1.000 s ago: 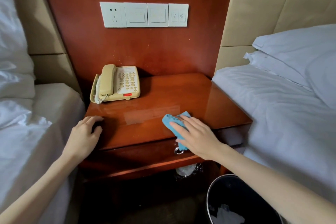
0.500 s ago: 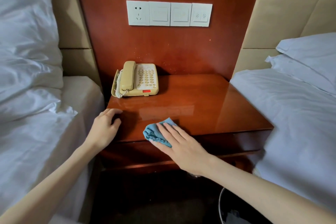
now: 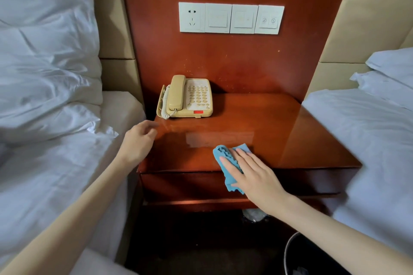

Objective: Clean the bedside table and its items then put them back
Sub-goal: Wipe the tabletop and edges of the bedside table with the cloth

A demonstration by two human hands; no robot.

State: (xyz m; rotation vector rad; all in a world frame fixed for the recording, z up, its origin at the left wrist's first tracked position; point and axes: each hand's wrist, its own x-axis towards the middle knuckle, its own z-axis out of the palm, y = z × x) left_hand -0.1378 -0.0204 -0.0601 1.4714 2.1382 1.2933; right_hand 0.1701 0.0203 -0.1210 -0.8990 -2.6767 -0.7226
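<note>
The glossy red-brown bedside table point(image 3: 279, 131) stands between two beds. A beige telephone point(image 3: 186, 97) sits at its back left corner, handset on its cradle. My right hand point(image 3: 252, 174) lies flat with straight fingers on a blue cloth point(image 3: 225, 163), pressing it against the table's front edge; part of the cloth hangs down over the drawer front. My left hand point(image 3: 138, 143) hovers at the table's left edge with loosely curled fingers and holds nothing.
White bedding point(image 3: 51, 118) lies close on the left and another bed with pillows point(image 3: 375, 131) on the right. A socket and switch panel point(image 3: 231, 18) is on the wooden wall panel. A black waste bin point(image 3: 297, 257) stands on the floor at lower right.
My right hand has slid the cloth along the front edge, leftward and then back toward the middle. My left hand has lifted off the table's front left corner. The view has shifted.
</note>
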